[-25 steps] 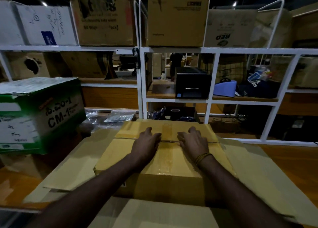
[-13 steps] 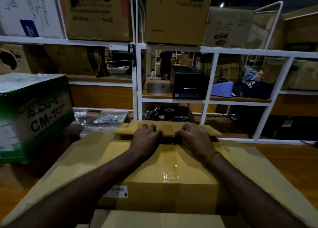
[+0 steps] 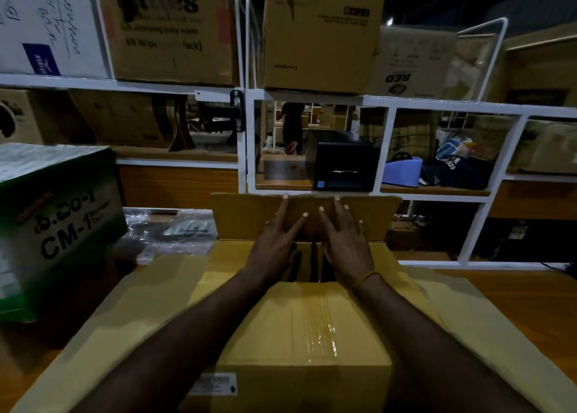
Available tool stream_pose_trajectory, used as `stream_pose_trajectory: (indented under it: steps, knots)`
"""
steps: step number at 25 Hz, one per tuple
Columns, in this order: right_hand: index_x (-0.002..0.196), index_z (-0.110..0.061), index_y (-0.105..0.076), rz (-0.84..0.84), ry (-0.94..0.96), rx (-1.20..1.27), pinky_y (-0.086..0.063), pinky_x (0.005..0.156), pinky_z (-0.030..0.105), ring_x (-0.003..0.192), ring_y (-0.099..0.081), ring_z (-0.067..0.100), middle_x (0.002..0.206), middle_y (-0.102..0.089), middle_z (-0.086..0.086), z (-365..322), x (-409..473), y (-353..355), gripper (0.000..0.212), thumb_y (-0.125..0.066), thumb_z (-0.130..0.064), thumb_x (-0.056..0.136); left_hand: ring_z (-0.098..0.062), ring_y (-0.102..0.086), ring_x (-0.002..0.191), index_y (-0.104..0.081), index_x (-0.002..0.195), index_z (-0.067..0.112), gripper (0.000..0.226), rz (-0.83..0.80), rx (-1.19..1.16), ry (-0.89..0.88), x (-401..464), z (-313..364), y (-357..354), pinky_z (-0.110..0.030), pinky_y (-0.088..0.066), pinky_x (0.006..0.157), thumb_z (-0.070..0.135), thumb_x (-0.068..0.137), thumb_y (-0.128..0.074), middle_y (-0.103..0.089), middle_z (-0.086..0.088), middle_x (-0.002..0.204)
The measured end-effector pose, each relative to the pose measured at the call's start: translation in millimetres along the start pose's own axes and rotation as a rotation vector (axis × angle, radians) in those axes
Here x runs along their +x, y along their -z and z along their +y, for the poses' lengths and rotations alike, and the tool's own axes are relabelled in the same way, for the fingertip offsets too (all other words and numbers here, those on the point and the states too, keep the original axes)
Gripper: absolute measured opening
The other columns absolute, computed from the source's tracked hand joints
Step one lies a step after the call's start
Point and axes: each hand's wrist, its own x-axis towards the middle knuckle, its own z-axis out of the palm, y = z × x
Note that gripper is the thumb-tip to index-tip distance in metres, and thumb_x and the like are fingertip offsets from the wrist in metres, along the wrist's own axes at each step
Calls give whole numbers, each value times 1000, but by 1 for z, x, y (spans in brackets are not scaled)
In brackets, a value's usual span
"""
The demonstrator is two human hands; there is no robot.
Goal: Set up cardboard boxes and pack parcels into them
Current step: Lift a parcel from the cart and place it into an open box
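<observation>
**Far flap up, both hands flat against it**

The cardboard box (image 3: pixel 299 328) fills the lower centre of the frame, resting on flat sheets of cardboard (image 3: pixel 131 312) that spread to lower left and lower right. Its near flap, striped with clear tape (image 3: pixel 323 331), lies closed; its far flap (image 3: pixel 368 219) stands upright at mid-frame, leaving a dark gap into the box just below the palms.

The left hand (image 3: pixel 276 241) and right hand (image 3: pixel 345 241) sit side by side at the centre, fingers straight and spread, pressed flat against the raised flap, fingertips near its top edge. Neither hand curls round anything. A thin band (image 3: pixel 363 280) circles the right wrist.

At left stands a green and white carton (image 3: pixel 56 225); clear plastic bags (image 3: pixel 175 228) lie between it and the box. A white shelf rack (image 3: pixel 246 150) crosses the upper frame, holding a black printer (image 3: pixel 343 163) right of centre.
</observation>
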Motion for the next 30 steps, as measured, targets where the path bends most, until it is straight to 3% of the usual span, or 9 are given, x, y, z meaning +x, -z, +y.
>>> stream_pose_trajectory:
  steps: [2,6,12,15,20,26,30]
  knots:
    - [158,-31,-5,-100,-26,0,-19,118,62,152,4,35,164,19,8,2,10,-8,86,-62,-28,93,-43,-26,146,-12,159,33,85,-80,58,17,10,-4,-8,-55,-40,110,29,93,-65,26,-13,163]
    - [156,-36,-10,-279,-103,-16,-18,115,67,151,0,36,164,17,7,9,23,-29,78,-59,-35,96,-42,-6,151,0,158,36,77,-334,124,117,21,-11,-27,-69,-28,110,38,100,-51,17,-9,166]
    - [156,-36,-12,-458,-130,-43,-27,109,69,148,-13,36,163,-5,8,14,29,-54,74,-57,-35,96,-44,-11,148,-10,157,32,91,-598,86,226,24,-18,-45,-72,-33,103,34,89,-71,-1,-10,164]
    - [156,-34,-13,-492,-131,-37,-33,106,66,147,-18,34,160,-17,8,18,24,-64,73,-55,-35,97,-43,-18,146,-14,156,31,86,-620,91,240,24,-17,-53,-75,-28,103,28,91,-69,-19,-12,159]
    - [154,-29,-21,-485,-112,-37,-38,103,61,139,-30,36,152,-31,12,21,22,-67,67,-56,-31,96,-44,-21,144,-17,156,28,77,-637,64,252,26,-13,-51,-78,-18,106,22,94,-63,-26,-13,156]
    - [152,-29,-26,-508,-137,35,-33,107,63,141,-28,36,153,-30,13,23,26,-70,66,-58,-34,95,-44,-18,145,-16,156,27,74,-662,15,245,27,-15,-48,-79,-14,107,18,96,-58,-22,-14,158]
    - [147,-34,-36,-427,-219,238,-25,113,62,143,-29,29,156,-28,4,24,16,-57,60,-61,-42,93,-40,-20,145,-24,154,30,71,-618,-21,224,17,-17,-34,-77,-20,108,23,94,-62,-25,-12,156]
